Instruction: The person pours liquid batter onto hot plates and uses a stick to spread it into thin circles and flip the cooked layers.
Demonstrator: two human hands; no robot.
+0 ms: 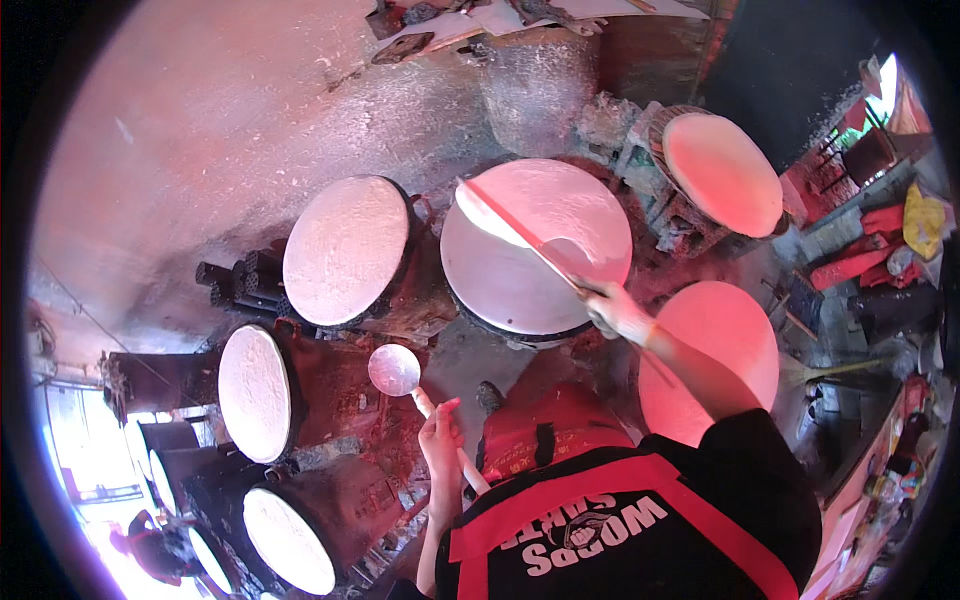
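Note:
My right hand (pixel 612 308) is closed on the end of a long, thin wooden scraper (pixel 525 237), which slants away to the left across the round griddle (pixel 505 290) in front of me. Pale batter (pixel 565 195) covers the far part of that griddle, its edge running along the scraper; the near part looks greyer and bare. In my left hand (pixel 441 432) is a ladle, gripped by its light handle. The round ladle bowl (pixel 394 370) hangs in the gap between griddles, left of the middle one, with whitish residue on it. My right forearm passes over another pale griddle.
Several pale-topped griddles stand around me: one at far left (pixel 346 250), one at left (pixel 254 393), one at far right (pixel 722 172), one at near right (pixel 708 310). Dark perforated coal briquettes (pixel 248 280) lie by the wall. A broom (pixel 835 370) is at right. Another person (pixel 160 545) is at lower left.

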